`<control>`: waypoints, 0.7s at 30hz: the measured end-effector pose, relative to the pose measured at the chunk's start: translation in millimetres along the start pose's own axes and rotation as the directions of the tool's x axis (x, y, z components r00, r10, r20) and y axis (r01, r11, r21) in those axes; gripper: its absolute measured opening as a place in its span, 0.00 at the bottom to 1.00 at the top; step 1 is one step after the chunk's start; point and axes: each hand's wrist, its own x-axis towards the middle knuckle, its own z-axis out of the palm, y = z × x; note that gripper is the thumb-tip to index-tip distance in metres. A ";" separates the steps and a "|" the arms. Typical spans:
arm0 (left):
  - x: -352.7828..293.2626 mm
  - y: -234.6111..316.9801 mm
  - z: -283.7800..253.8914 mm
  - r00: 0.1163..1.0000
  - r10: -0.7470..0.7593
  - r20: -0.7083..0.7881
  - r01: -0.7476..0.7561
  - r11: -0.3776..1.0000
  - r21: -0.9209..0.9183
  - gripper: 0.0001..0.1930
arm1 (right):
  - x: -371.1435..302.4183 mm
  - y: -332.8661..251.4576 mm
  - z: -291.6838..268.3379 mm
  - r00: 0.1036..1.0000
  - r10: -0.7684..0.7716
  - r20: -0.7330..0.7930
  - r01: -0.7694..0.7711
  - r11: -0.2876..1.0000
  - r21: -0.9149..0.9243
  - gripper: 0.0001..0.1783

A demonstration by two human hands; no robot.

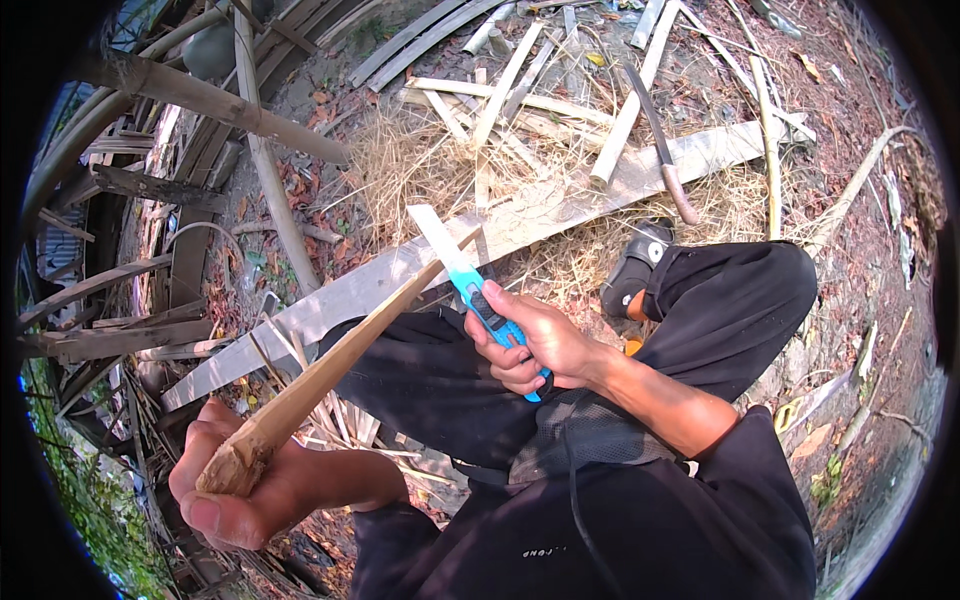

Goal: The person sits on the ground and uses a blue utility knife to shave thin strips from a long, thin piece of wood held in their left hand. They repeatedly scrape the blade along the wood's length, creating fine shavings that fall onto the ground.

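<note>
My left hand (245,490) is closed around the rough near end of a long, pale wooden stick (335,375), which slants up and away to the right. In my right hand (535,340) is a blue utility knife (490,310), its fingers wrapped round the handle and the thumb near the dark slider. The knife's wide blade (432,232) is out and points up and to the left. It overlaps the far part of the stick; whether the two touch I cannot tell. A long grey plank (545,225) lies beneath, across the ground beyond my legs.
A curved sickle-like knife with a wooden handle (678,190) rests on the plank's right part. Thin shavings (400,180) and cut wood strips (510,80) litter the ground. Bamboo poles (215,105) and stacked timber stand at left. My bent leg and sandal (635,270) are at right.
</note>
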 end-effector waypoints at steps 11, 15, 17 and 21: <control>-5.1 0.2 4.9 1.000 0.009 0.007 -0.008 0.998 -0.057 0.24 | -13.9 -5.1 -5.9 0.981 -0.104 -0.165 0.059 0.964 -0.260 0.27; -0.6 3.5 0.9 0.999 0.025 0.033 -0.025 1.000 0.008 0.25 | -15.8 -0.5 3.9 0.974 -0.096 -0.203 0.019 0.936 -0.353 0.25; -1.3 2.4 1.1 0.999 0.019 0.048 -0.019 1.000 0.000 0.25 | -16.7 0.0 2.5 0.978 -0.100 -0.184 0.027 0.932 -0.361 0.22; 2.3 3.3 1.0 0.999 -0.008 0.033 0.009 1.000 -0.016 0.25 | -9.4 6.3 3.1 0.920 -0.362 -0.152 0.199 0.765 -0.613 0.20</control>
